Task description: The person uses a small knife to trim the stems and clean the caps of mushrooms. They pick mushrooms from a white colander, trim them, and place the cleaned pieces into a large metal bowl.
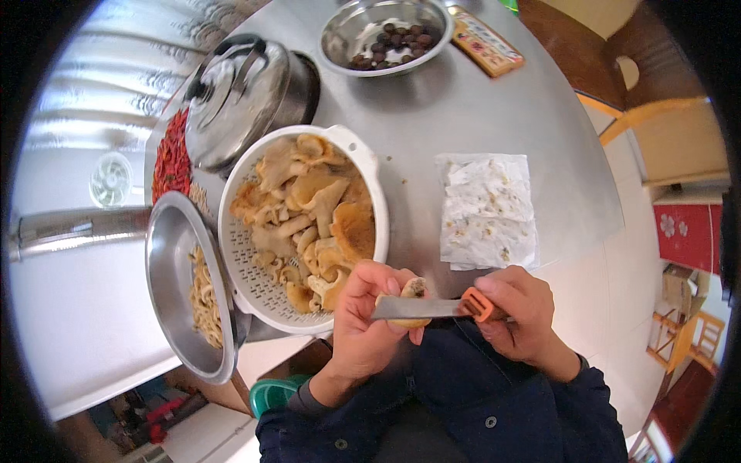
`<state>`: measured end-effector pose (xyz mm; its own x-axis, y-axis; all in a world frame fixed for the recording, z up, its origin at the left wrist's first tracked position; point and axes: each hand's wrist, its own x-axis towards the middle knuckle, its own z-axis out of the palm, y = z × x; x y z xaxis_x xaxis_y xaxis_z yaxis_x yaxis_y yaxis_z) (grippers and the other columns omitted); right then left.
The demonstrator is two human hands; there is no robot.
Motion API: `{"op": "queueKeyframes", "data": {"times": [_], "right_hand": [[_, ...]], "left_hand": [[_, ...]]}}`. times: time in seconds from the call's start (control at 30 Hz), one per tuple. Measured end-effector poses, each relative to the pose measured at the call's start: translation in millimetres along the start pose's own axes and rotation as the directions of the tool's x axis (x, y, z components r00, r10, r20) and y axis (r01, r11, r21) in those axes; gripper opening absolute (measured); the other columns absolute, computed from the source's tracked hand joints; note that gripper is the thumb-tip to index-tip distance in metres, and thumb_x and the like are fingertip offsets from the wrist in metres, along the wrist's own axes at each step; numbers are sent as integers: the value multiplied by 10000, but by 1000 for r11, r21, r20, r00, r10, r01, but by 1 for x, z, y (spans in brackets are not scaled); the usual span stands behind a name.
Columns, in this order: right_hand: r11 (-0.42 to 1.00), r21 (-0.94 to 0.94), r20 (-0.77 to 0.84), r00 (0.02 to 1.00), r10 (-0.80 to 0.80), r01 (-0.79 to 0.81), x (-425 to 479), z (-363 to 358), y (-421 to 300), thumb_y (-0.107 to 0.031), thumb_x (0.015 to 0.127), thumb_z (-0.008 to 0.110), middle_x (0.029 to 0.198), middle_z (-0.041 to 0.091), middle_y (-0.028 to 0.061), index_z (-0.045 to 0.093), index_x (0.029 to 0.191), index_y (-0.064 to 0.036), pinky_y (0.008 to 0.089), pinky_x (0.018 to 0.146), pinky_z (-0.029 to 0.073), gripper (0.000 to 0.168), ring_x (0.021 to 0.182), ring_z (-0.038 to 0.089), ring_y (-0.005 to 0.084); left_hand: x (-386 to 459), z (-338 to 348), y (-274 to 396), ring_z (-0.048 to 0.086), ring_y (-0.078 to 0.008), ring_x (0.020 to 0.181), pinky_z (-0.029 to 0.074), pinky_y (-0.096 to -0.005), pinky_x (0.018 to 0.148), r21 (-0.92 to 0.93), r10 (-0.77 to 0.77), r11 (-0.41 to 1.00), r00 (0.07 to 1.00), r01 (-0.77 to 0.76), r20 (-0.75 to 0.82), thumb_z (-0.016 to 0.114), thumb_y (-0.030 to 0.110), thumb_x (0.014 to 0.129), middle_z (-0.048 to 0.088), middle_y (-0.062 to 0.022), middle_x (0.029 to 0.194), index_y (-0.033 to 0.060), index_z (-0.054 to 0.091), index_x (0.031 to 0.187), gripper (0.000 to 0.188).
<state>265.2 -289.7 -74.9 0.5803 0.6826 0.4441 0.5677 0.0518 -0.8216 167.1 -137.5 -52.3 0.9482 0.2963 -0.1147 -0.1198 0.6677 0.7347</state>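
Observation:
A small mushroom [415, 286] with a dirt-darkened stem end sits in the fingers of my left hand [365, 309]. My right hand [518, 312] grips the orange handle of a knife [425, 307], whose blade lies across the mushroom and partly hides it. Left of my hands, a white plastic colander [379, 173] holds many tan mushrooms [312, 191]. Beyond my right hand lies white paper towel [489, 208] with brown crumbs on it. A steel basin [168, 272] containing strips of pale mushroom [205, 307] is at the table's left edge.
Behind the colander stands a lidded steel pot [243, 104], with dried red chillies [172, 156] beside it. A steel bowl [341, 43] of dark round items and a yellow package [486, 43] with writing lie at the far side of the metal table [556, 156]. A green bin [272, 396] stands below.

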Motion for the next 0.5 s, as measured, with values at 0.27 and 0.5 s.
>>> {"op": "queueKeyframes", "data": {"times": [0.27,0.5], "right_hand": [[984,-170,-194,978,-81,48,-18,-1,11,-89,553,680,671,489,30,539,1010,-83,211,407,390,478,522,479,127],[928,-371,-205,972,-113,30,-34,-2,21,-63,556,626,684,490,35,535,1005,-68,212,401,374,458,525,475,129]], "left_hand": [[9,14,-27,502,-148,781,445,-210,521,-166,-247,957,968,237,-43,606,82,704,437,-91,990,69,412,928,297],[14,19,-42,491,-158,879,416,-258,757,-225,-296,934,954,278,-46,603,138,718,464,-72,1018,55,436,997,336]]}}
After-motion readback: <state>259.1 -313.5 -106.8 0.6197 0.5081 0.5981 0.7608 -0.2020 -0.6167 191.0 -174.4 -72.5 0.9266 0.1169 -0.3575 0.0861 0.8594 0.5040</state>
